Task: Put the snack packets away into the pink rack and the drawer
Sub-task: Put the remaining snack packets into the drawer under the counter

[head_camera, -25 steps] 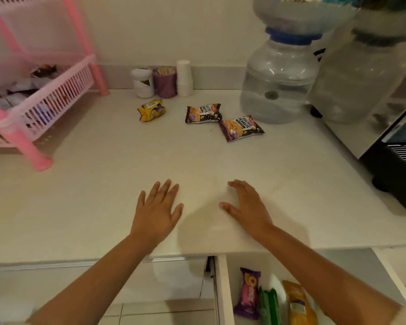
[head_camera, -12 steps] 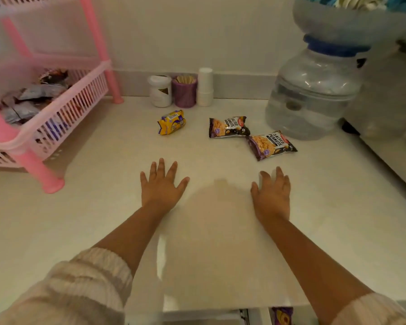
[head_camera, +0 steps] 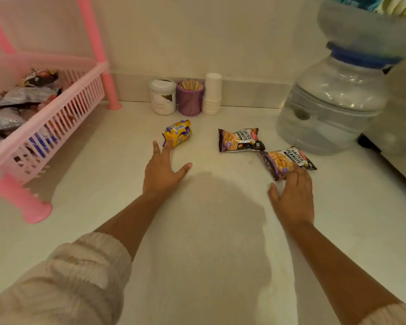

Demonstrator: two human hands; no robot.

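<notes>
Head view: my left hand (head_camera: 161, 173) lies open, fingertips touching the yellow biscuit packet (head_camera: 177, 133) at 12 o'clock. My right hand (head_camera: 292, 195), open, touches the near peanut packet (head_camera: 285, 160). The pink rack (head_camera: 45, 127) stands at 9 o'clock.
</notes>
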